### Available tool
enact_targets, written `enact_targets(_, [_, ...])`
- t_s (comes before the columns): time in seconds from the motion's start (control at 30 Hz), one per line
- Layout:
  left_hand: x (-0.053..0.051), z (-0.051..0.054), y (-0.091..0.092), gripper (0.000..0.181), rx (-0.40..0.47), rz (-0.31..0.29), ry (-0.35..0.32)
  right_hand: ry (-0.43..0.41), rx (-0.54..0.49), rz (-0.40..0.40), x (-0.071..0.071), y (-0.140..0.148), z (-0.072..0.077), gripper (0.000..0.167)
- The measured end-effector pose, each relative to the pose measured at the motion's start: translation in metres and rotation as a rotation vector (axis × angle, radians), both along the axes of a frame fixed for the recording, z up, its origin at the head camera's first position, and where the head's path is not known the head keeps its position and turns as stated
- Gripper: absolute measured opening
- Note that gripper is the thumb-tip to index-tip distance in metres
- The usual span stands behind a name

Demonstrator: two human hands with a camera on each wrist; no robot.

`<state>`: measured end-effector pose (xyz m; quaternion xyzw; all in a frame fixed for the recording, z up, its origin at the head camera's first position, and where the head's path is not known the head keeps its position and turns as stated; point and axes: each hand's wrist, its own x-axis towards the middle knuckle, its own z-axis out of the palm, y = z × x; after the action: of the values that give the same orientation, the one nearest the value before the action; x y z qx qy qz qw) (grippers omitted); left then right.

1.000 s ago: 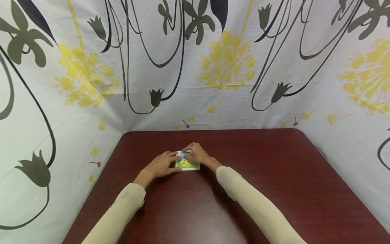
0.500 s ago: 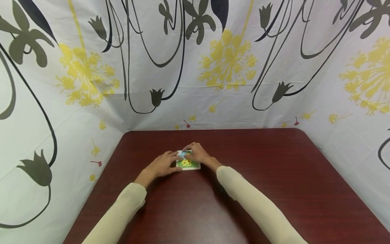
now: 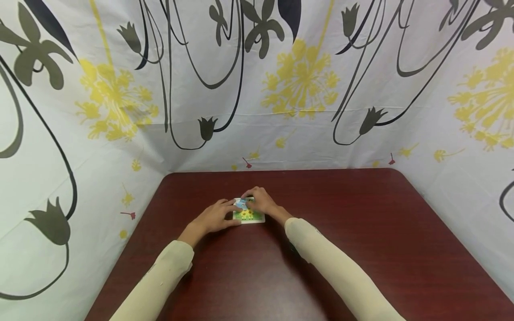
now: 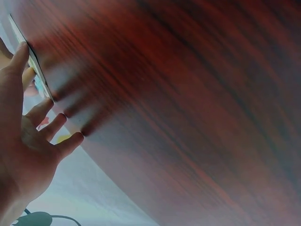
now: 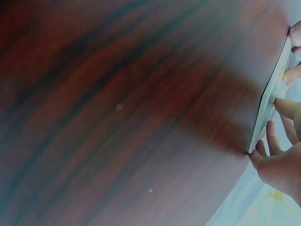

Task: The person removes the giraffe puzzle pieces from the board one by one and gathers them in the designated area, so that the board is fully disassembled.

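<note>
A small flat picture board (image 3: 252,217), with a pale rim and a green, yellow and blue print, lies on the table. My left hand (image 3: 213,217) is at its left side, thumb by the near corner. In the left wrist view, that hand's (image 4: 35,155) fingers are spread and fairly straight, some touching the board's edge (image 4: 41,79) and others the table. From the right, my right hand (image 3: 263,203) reaches over the board's far part, thumb and forefinger bent over the blue area. The right wrist view shows the board (image 5: 270,94) edge-on; whether these fingers pinch anything is hidden.
The dark red wooden table (image 3: 345,236) stretches around the board on all sides. A white cloth (image 3: 241,98) printed with grey plants and yellow flowers hangs behind the table and along both sides.
The right thumb and fingers shift very slightly over the blue part, showing a little more of it. The left hand and board stay in place on the table.
</note>
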<state>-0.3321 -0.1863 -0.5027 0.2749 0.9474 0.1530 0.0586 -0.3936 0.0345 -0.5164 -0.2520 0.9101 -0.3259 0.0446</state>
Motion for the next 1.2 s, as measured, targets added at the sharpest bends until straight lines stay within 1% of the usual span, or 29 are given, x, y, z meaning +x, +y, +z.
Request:
enact_targets(0.17, [0.000,-0.001,0.000,0.050,0.001,0.010,-0.006,0.002,-0.022,-0.012,0.000,0.000,-0.001,0.022])
enact_targets(0.3, [-0.001,-0.001,0.000,0.051,-0.006,0.013,-0.009,0.026,-0.038,-0.022,0.001,0.000,-0.001,0.019])
enact_targets(0.4, [-0.002,-0.002,0.000,0.052,-0.010,0.021,-0.013,0.043,-0.073,-0.020,0.001,0.000,-0.002,0.017])
enact_targets(0.53, [-0.002,-0.002,0.000,0.053,-0.012,0.031,-0.018,0.047,-0.123,-0.014,0.001,-0.001,-0.001,0.014])
enact_targets(0.73, [-0.001,-0.003,0.000,0.052,-0.008,0.028,-0.018,0.062,-0.159,-0.030,0.002,-0.001,-0.002,0.014])
enact_targets(0.9, [-0.002,-0.003,0.000,0.052,-0.010,0.030,-0.014,0.094,-0.204,-0.054,-0.001,0.004,0.000,0.013])
enact_targets(1.03, [-0.002,-0.003,0.000,0.051,-0.007,0.039,-0.016,0.085,-0.228,-0.054,-0.006,0.015,0.003,0.014])
enact_targets(1.2, [-0.002,-0.002,0.001,0.050,-0.007,0.046,-0.015,0.099,-0.219,-0.080,-0.015,0.034,0.004,0.015])
